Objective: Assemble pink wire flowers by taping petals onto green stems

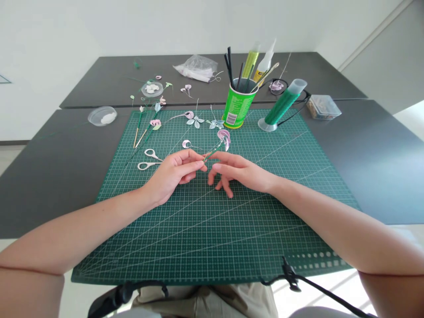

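In the middle of the frame, a green-wrapped stem (213, 153) topped by a lilac flower (224, 134) is pinched between the thumb and index finger of the left hand (172, 171). The stem is tilted up to the right, above a green cutting mat (198, 238). The right hand (243, 171) is held just beside it with fingers loosely spread; whether the stem is touched by its index fingertip cannot be told. White-handled scissors (155, 164) are partly hidden behind the left hand, left of centre. Pale blue flowers (195, 122) are laid above the hands. At upper centre right, sticks and tools are held in a green can (236, 108), beside which a green tube (284, 105) is stood, tilted. A clear plastic box (323, 107) is seen at upper right.
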Available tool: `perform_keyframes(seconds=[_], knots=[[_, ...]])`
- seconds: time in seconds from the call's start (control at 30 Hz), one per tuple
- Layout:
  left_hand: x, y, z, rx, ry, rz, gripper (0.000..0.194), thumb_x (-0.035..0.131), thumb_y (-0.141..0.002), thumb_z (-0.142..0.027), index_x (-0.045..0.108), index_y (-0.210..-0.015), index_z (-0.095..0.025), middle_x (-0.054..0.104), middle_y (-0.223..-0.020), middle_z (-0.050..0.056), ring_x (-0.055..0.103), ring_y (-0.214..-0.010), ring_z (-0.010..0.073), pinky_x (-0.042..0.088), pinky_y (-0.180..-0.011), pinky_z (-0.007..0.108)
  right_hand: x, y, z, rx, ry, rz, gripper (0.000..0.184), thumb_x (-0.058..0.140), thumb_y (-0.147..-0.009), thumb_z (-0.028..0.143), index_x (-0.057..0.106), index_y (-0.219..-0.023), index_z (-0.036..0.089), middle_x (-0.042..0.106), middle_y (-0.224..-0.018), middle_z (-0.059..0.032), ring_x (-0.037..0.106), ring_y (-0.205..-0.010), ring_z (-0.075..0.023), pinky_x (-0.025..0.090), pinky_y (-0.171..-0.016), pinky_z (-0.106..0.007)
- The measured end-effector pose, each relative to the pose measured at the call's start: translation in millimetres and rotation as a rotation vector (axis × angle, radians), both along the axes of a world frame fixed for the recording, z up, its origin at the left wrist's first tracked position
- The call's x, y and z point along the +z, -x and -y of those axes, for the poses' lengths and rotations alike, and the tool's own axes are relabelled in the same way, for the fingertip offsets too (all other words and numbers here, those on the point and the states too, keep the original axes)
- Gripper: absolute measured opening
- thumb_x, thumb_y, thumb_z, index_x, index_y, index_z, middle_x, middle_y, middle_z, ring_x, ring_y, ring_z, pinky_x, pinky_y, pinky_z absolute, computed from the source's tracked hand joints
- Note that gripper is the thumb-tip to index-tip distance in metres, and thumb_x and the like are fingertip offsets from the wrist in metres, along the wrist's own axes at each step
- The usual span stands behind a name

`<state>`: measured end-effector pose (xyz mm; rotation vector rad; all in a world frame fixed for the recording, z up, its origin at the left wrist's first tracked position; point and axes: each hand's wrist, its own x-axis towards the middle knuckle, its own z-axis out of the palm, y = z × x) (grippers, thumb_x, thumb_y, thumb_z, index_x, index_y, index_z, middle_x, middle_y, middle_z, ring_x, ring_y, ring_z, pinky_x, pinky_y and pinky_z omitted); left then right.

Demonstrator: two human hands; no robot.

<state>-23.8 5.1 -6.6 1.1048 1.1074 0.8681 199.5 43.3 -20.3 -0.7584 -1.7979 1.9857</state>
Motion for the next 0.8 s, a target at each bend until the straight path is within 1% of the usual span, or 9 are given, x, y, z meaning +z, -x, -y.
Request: perform_keyframes(seconds=[0.07, 0.13, 0.23, 0.3, 0.43, 0.5, 0.6, 0.73, 0.8], knots=[[-2.2, 0, -2, 0.023, 0.007, 0.007, 0.017, 0.079, -0.084, -0.032, 0.069, -0.088, -0.02, 0.072, -0.084, 0.002, 0.042, -0.053, 0.0067, 0.028, -0.046, 0.021, 2.8, 0, 3, -0.036, -0.184, 0.143, 0.044, 0.056, -0.106, 0.046, 0.058, -0.139, 0.018, 0.054, -0.062, 0.0092, 0.043, -0.045, -0.0078, 0.039, -0.048, -0.023], [-3.9, 1, -3, 0.034, 0.022, 0.013, 0.015, 0.077, -0.086, -0.03, 0.068, -0.089, -0.02, 0.072, -0.086, 0.001, 0.042, -0.053, 0.0063, 0.028, -0.046, 0.021, 5.6, -1, 6, -0.057, -0.437, 0.265, 0.038, 0.055, -0.106, 0.041, 0.062, -0.135, 0.017, 0.039, -0.054, 0.0113, 0.035, -0.046, -0.0089, 0.028, -0.048, -0.024], [-4.9, 2, -4, 0.039, 0.033, 0.001, 0.016, 0.077, -0.087, -0.031, 0.067, -0.091, -0.019, 0.073, -0.087, 0.001, 0.041, -0.053, 0.0058, 0.028, -0.047, 0.021, 8.8, -5, 11, -0.048, -0.788, 0.379, 0.034, 0.048, -0.107, 0.031, 0.067, -0.129, 0.015, 0.046, -0.056, 0.0074, 0.039, -0.048, -0.0097, 0.028, -0.053, -0.026], [-4.8, 2, -4, 0.045, 0.025, -0.027, 0.018, 0.078, -0.087, -0.032, 0.067, -0.093, -0.019, 0.073, -0.088, 0.002, 0.041, -0.053, 0.0056, 0.029, -0.047, 0.021, 11.1, -7, 15, -0.02, -0.916, 0.37, 0.035, 0.044, -0.108, 0.03, 0.071, -0.123, 0.014, 0.05, -0.057, 0.0048, 0.042, -0.047, -0.0099, 0.028, -0.053, -0.027], [-4.2, 2, -4, -0.005, -0.016, -0.112, 0.019, 0.079, -0.085, -0.033, 0.068, -0.092, -0.019, 0.073, -0.083, 0.002, 0.043, -0.054, 0.0068, 0.032, -0.048, 0.022, 21.1, -12, 22, -0.031, -0.955, 0.166, 0.034, 0.043, -0.111, 0.03, 0.075, -0.117, 0.017, 0.052, -0.055, 0.0051, 0.038, -0.043, -0.008, 0.029, -0.049, -0.025], [-4.4, 2, -3, -0.072, -0.046, -0.179, 0.018, 0.078, -0.084, -0.033, 0.068, -0.089, -0.019, 0.073, -0.081, 0.002, 0.045, -0.054, 0.0079, 0.033, -0.049, 0.023, 29.4, -13, 26, -0.1, -0.94, 0.081, 0.031, 0.047, -0.11, 0.027, 0.076, -0.115, 0.019, 0.056, -0.057, 0.0043, 0.038, -0.045, -0.0073, 0.031, -0.049, -0.024], [-5.0, 1, -1, -0.172, -0.092, -0.316, 0.017, 0.074, -0.087, -0.036, 0.07, -0.09, -0.019, 0.079, -0.084, 0.004, 0.052, -0.055, 0.0103, 0.036, -0.05, 0.024, 40.3, -15, 29, -0.219, -0.905, 0.064, 0.029, 0.051, -0.109, 0.022, 0.08, -0.109, 0.02, 0.06, -0.059, 0.0037, 0.042, -0.046, -0.0062, 0.032, -0.05, -0.023], [-3.3, 0, 3, -0.231, -0.118, -0.449, 0.018, 0.069, -0.092, -0.039, 0.073, -0.096, -0.022, 0.083, -0.087, 0.003, 0.074, -0.076, 0.019, 0.049, -0.063, 0.029, 41.5, -16, 29, -0.315, -0.948, 0.053, 0.028, 0.055, -0.106, 0.02, 0.083, -0.112, 0.017, 0.066, -0.062, 0.0024, 0.049, -0.048, -0.0056, 0.035, -0.049, -0.022], [-1.2, -2, 5, -0.258, -0.096, -0.486, 0.016, 0.067, -0.093, -0.038, 0.072, -0.093, -0.022, 0.084, -0.088, 0.002, 0.078, -0.085, 0.022, 0.053, -0.068, 0.031, 38.0, -17, 27, -0.336, -1.011, -0.004, 0.026, 0.058, -0.104, 0.017, 0.083, -0.113, 0.015, 0.069, -0.064, 0.002, 0.049, -0.047, -0.0048, 0.036, -0.047, -0.021]])
